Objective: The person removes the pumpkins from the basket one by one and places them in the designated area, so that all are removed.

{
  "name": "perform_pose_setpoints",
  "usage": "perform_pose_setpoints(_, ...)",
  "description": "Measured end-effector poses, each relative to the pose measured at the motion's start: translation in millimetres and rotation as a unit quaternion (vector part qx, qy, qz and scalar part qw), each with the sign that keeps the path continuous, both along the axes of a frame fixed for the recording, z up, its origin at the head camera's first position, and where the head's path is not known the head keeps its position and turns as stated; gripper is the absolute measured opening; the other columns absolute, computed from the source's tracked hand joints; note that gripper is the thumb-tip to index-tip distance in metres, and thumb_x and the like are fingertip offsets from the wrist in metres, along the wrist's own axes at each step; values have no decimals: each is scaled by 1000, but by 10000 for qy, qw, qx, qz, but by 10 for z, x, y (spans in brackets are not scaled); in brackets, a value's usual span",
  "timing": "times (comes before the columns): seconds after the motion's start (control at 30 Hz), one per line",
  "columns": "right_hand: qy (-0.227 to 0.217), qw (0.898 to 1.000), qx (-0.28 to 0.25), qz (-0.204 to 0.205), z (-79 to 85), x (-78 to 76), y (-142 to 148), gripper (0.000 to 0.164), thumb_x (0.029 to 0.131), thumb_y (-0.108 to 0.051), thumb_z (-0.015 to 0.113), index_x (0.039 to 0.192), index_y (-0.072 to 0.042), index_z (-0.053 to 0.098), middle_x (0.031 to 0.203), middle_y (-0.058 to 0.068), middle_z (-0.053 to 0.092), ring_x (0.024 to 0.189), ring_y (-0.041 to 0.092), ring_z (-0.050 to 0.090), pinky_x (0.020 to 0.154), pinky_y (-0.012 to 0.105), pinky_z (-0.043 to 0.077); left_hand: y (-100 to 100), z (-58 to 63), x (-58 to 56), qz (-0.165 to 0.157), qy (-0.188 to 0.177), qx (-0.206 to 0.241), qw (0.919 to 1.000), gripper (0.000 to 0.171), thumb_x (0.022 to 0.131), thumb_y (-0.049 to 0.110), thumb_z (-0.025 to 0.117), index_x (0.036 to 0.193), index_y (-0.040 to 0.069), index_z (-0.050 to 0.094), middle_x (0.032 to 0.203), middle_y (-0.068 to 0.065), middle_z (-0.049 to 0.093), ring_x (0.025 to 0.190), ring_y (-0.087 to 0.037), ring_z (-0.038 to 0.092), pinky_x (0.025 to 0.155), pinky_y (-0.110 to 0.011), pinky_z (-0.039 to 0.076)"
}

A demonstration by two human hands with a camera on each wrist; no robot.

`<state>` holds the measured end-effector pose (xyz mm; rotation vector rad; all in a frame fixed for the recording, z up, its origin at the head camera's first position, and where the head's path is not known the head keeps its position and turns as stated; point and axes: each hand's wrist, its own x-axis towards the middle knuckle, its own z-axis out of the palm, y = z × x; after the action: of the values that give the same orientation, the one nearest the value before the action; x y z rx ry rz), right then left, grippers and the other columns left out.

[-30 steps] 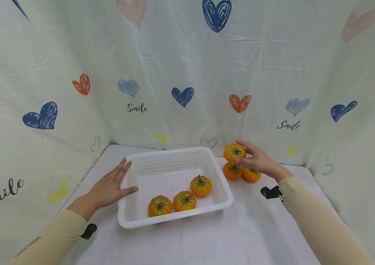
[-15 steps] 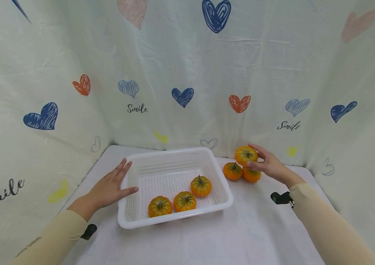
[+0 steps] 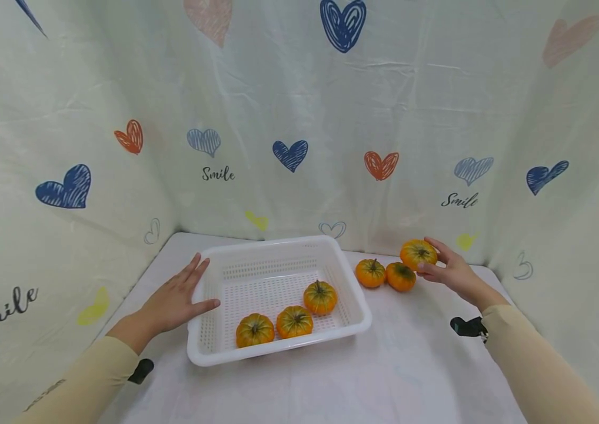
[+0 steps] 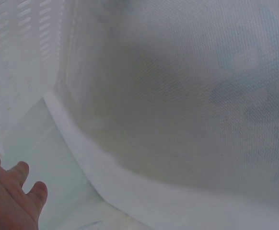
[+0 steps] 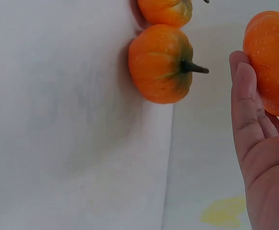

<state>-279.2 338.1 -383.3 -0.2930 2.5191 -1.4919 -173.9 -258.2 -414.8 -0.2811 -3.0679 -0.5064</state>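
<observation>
My right hand (image 3: 453, 272) grips a small orange pumpkin (image 3: 418, 254) between thumb and fingers, raised over the table's back right part. In the right wrist view this pumpkin (image 5: 271, 64) shows at the right edge, against the fingers. Two more pumpkins sit side by side on the table: one on the left (image 3: 370, 273) and one on the right (image 3: 401, 277), just below the held one. My left hand (image 3: 172, 300) lies with straight, spread fingers on the left rim of a white plastic basket (image 3: 278, 347). The left wrist view shows part of that hand (image 4: 15, 196) beside the perforated basket wall (image 4: 24, 48).
Inside the basket sit three pumpkins: left (image 3: 255, 330), middle (image 3: 295, 322) and right (image 3: 320, 297). The table has a white cloth (image 3: 320, 383). A white curtain (image 3: 257, 88) printed with hearts hangs behind and at both sides.
My right hand has carried its pumpkin to the right, from above the left table pumpkin to just past the right one. The left hand and basket have stayed put.
</observation>
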Motion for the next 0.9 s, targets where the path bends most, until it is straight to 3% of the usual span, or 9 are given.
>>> perform_pose_setpoints(0.23, -81, 9994, 2, -349, -129, 31, 182, 90, 97, -27, 68, 161, -12, 7, 147, 37, 26, 102, 29, 67, 87, 28, 55, -9, -5, -3, 1, 17, -18, 10000, 103, 88, 66, 57, 160, 6, 14, 165, -20, 5, 145, -48, 19, 109, -68, 23)
perform_pose_setpoints(0.47, -345, 9966, 65, -750, -358, 15, 353, 93, 96, -31, 69, 161, -13, 5, 146, 38, 24, 111, 44, 61, 84, 23, 55, -4, -7, -13, 21, -16, -19, 10000, 102, 89, 65, 58, 160, 7, 13, 165, -19, 4, 145, -48, 18, 109, -68, 23)
perform_pose_setpoints(0.7, -679, 9925, 305, -965, -545, -4, 445, 92, 97, -35, 66, 161, -12, 4, 148, 39, 21, 104, 32, 55, 82, 23, 55, -1, -12, -15, 10, -21, -34, 10000, 102, 89, 65, 58, 160, 6, 13, 165, -19, 4, 145, -48, 18, 109, -68, 23)
perform_pose_setpoints(0.9, -867, 9865, 862, -1089, -619, -6, 454, 87, 100, -35, 61, 159, -6, 4, 145, 42, 24, 110, 41, 47, 81, 29, 54, 8, 6, 1, 20, -31, -36, 10000, 103, 88, 67, 57, 160, 6, 14, 165, -20, 5, 145, -48, 18, 109, -69, 23)
